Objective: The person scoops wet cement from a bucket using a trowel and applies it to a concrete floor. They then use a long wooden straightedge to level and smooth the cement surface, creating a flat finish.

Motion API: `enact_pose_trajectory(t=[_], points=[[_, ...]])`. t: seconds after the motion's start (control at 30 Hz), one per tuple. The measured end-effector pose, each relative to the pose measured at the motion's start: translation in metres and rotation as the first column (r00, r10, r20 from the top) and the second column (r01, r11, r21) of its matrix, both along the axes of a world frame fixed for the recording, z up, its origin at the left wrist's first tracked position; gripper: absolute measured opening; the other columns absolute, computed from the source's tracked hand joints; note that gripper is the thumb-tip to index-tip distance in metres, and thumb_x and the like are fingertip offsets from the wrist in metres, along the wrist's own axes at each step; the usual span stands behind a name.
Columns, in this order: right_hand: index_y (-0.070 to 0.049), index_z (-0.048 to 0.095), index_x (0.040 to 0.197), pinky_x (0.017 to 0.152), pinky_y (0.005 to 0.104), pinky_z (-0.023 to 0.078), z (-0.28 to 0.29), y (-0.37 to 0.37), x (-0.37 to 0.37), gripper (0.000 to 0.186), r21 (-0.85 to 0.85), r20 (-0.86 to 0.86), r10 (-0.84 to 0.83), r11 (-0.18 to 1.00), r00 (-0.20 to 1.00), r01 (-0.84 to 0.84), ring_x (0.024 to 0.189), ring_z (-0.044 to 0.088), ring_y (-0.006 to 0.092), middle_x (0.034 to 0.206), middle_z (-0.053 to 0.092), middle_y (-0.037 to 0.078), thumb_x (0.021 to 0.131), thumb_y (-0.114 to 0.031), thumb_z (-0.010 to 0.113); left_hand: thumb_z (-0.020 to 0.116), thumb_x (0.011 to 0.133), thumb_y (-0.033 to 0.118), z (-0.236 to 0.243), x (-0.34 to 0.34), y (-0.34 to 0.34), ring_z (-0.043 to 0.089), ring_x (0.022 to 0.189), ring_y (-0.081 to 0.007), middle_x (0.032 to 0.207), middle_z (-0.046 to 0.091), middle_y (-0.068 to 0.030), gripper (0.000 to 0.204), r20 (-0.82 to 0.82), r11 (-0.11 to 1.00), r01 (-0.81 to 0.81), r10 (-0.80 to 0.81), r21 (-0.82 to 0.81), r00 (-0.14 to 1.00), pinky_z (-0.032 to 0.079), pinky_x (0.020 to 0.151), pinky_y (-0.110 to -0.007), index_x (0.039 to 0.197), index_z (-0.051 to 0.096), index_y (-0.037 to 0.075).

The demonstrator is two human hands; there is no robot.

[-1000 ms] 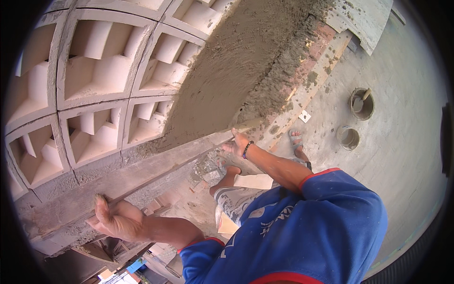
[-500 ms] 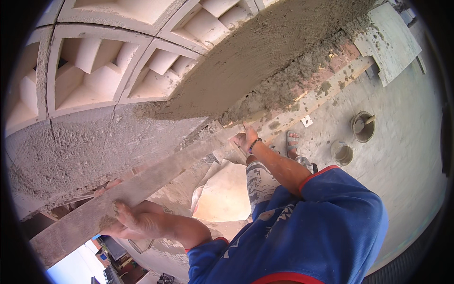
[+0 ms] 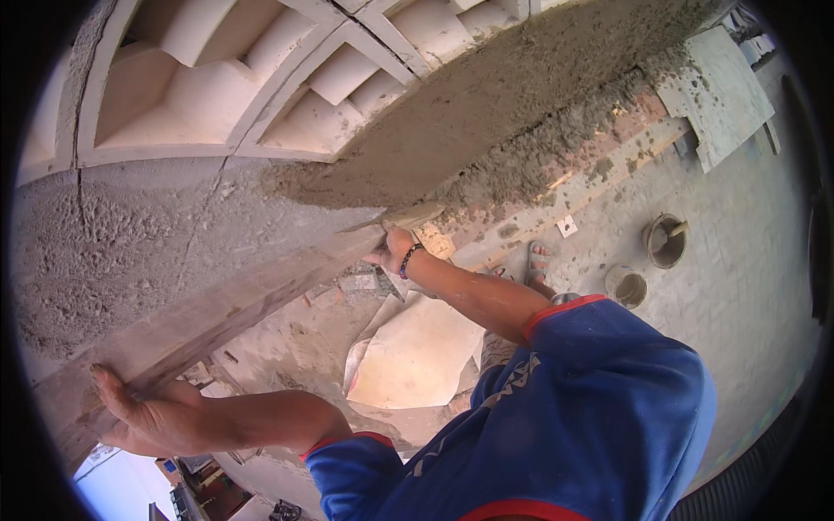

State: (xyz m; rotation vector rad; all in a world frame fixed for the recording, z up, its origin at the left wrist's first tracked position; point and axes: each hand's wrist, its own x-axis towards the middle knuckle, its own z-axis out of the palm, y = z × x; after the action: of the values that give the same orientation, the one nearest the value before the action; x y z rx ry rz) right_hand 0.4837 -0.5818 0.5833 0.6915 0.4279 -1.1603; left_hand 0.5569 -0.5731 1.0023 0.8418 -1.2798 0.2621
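Note:
A long wooden plank (image 3: 261,288) runs diagonally along the bottom of the rough grey wall (image 3: 156,230), lying against it. Near its lower-left end, my left hand (image 3: 148,412) grips the lower edge, thumb on the plank's face and the other fingers partly hidden. Toward the upper-right end, my right hand (image 3: 397,249) clasps the plank, with most of its fingertips out of sight. Just beyond that hand begins a smoothed band of wet mortar (image 3: 486,122). Lumpy mortar (image 3: 556,152) lies on the ledge under the band.
Pale ventilation blocks (image 3: 334,87) form the wall above. On the floor to the right stand a bucket (image 3: 667,241) with a handled tool inside and a smaller pail (image 3: 626,285). A pale sheet (image 3: 417,352) lies below the plank, and a mortar-spattered board (image 3: 721,95) sits far right.
Both hands have moved left and the plank has come up against the wall's lower part. My left hand has shifted farther toward the lower-left end of the view.

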Motion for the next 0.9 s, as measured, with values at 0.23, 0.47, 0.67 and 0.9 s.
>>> enact_pose_trajectory(t=[0.23, 0.47, 0.67, 0.9], points=[[-0.002, 0.038, 0.136, 0.099, 0.0541, 0.047, -0.001, -0.067, 0.014, 0.052, 0.135, -0.089, -0.005, 0.991, 0.996, 0.017, 0.119, 0.054, 0.0363, 0.137, 0.047, 0.019, 0.103, -0.041, 0.036, 0.081, 0.072, 0.005, 0.004, -0.009, -0.052, 0.067, 0.085, -0.0243, 0.100, 0.064, -0.0229, 0.050, 0.063, 0.981, 0.123, -0.134, 0.153, 0.989, 0.060, 0.079, -0.035, 0.103, 0.047, -0.013], [-0.002, 0.037, 0.135, 0.094, 0.0535, 0.051, -0.016, -0.088, 0.005, 0.049, 0.047, -0.059, -0.139, 0.989, 0.989, 0.142, 0.117, 0.055, 0.0366, 0.135, 0.047, 0.019, 0.103, -0.038, 0.036, 0.080, 0.073, 0.002, -0.007, -0.034, -0.092, 0.067, 0.085, -0.0265, 0.102, 0.062, -0.0235, 0.052, 0.119, 0.969, 0.199, -0.217, 0.147, 0.969, 0.061, 0.078, -0.034, 0.108, 0.044, -0.011], [-0.001, 0.036, 0.135, 0.095, 0.0530, 0.051, 0.004, -0.098, -0.018, 0.048, 0.117, -0.127, -0.290, 0.945, 0.949, 0.304, 0.118, 0.054, 0.0372, 0.134, 0.046, 0.020, 0.103, -0.035, 0.038, 0.084, 0.068, 0.004, 0.013, -0.062, -0.114, 0.067, 0.086, -0.0266, 0.102, 0.061, -0.0235, 0.055, 0.206, 0.965, 0.190, -0.226, 0.179, 0.952, 0.061, 0.077, -0.035, 0.106, 0.049, -0.012], [-0.001, 0.030, 0.139, 0.099, 0.0542, 0.048, 0.009, -0.093, -0.036, 0.051, 0.042, -0.100, -0.357, 0.931, 0.929, 0.363, 0.124, 0.048, 0.0390, 0.141, 0.037, 0.021, 0.102, -0.034, 0.041, 0.085, 0.068, 0.007, 0.012, -0.077, -0.128, 0.067, 0.086, -0.0265, 0.103, 0.062, -0.0231, 0.057, 0.166, 0.968, 0.167, -0.199, 0.190, 0.966, 0.060, 0.078, -0.035, 0.107, 0.050, -0.014]])
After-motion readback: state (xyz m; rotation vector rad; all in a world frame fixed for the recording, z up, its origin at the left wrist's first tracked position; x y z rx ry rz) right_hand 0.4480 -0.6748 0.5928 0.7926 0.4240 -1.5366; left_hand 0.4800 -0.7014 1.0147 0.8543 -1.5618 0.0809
